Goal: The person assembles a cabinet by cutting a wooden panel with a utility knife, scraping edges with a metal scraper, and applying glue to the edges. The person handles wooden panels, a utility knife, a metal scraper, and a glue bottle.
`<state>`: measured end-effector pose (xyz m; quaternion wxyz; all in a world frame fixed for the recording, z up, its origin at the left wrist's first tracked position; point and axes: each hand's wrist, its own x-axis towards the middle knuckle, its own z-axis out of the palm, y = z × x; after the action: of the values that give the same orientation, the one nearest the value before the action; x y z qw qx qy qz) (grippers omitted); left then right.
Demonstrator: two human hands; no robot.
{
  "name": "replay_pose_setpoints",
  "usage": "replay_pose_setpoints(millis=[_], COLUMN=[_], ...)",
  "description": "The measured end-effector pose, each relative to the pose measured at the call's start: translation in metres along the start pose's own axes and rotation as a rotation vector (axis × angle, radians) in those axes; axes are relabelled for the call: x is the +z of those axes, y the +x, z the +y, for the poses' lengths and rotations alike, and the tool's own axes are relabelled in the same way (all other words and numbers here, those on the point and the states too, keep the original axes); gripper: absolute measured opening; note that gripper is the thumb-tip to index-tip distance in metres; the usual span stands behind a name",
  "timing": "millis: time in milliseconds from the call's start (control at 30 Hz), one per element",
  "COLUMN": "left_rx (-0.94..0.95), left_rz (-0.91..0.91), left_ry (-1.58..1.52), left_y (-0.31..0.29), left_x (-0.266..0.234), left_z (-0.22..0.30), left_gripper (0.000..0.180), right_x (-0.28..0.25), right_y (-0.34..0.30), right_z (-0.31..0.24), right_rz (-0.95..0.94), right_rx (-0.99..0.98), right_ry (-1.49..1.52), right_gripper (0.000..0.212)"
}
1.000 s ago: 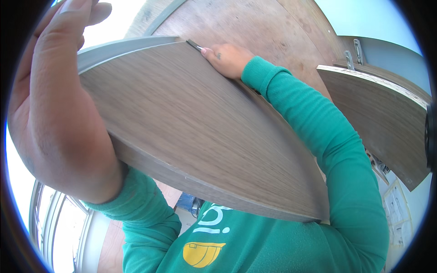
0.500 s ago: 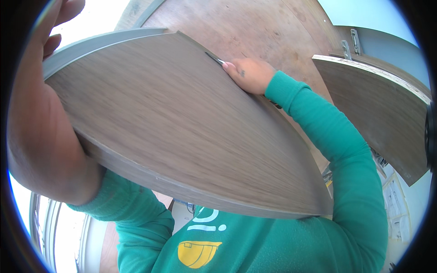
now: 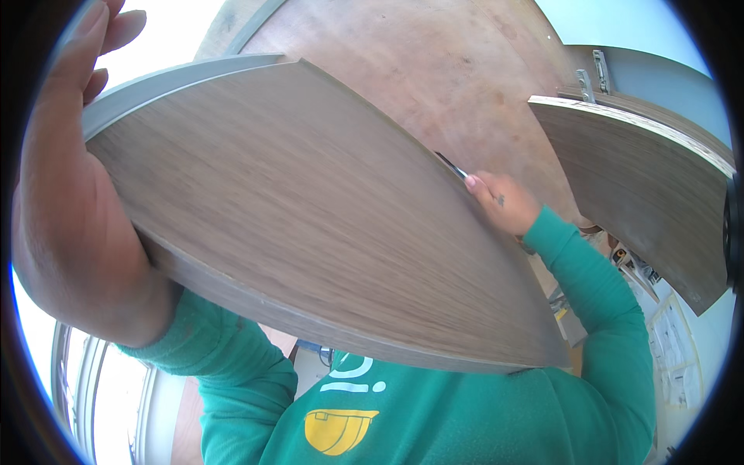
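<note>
A wood-grain panel (image 3: pixel 310 209) stretches tilted across the middle, its near edge against my green sweatshirt. A pale grey strip (image 3: pixel 178 87) runs along its far left edge. My left hand (image 3: pixel 70 132) is at the panel's left side, palm and wrist against the edge; its fingers point up, apart from one another and not wrapped round the panel. On the right long edge, my right hand (image 3: pixel 504 203) is closed on a slim knife (image 3: pixel 451 165). The knife's dark narrow blade lies along that edge, pointing away from me; its handle is mostly hidden in my fingers.
Beyond the panel lies a broad, stained wooden surface (image 3: pixel 418 70). At the right stands another wood-grain panel (image 3: pixel 635 178) with a pale raw edge, metal hinges (image 3: pixel 593 77) behind it. Assorted items and papers (image 3: pixel 674 356) lie low at the right.
My right hand and the knife have slid along the panel's right edge, toward me and to the right. My left hand and the panel have barely shifted.
</note>
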<state>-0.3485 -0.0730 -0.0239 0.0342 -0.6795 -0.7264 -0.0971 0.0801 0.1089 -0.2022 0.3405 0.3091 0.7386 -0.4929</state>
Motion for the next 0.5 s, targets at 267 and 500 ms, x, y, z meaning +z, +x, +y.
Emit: replay_pose_setpoints(millis=[267, 500], left_rx=[0.178, 0.211], left_rz=[-0.133, -0.174], left_ry=[0.210, 0.215], left_y=[0.013, 0.010], left_x=[-0.015, -0.021], left_z=[-0.005, -0.006], left_gripper=[0.041, 0.045], right_x=[-0.003, -0.009], right_y=[0.140, 0.185], right_z=[-0.094, -0.139], right_rz=[0.190, 0.126], right_rx=[-0.286, -0.269], right_ry=[0.120, -0.019], right_gripper=[0.058, 0.063])
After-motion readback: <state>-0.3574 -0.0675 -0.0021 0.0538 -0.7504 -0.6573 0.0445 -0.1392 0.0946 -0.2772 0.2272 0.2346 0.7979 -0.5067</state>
